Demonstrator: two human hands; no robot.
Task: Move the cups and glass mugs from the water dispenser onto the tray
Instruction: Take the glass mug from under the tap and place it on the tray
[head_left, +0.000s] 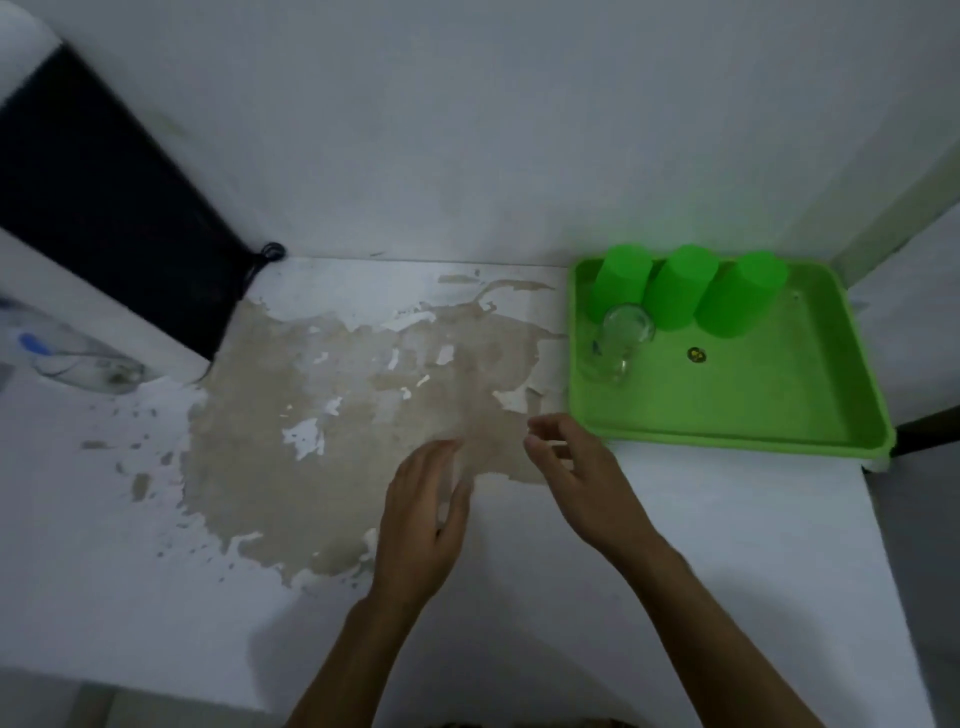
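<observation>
Three green cups and one glass mug stood upside down on the tray. Both the left hand and right hand hovered empty over the counter, fingers loosely spread. Glass seemed slippery and fragile, best gripped around its body.

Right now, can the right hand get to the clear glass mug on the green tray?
Probably yes. The right hand is empty and open beside the green plastic tray's near edge, and nothing stands between it and the clear glass mug.
</observation>
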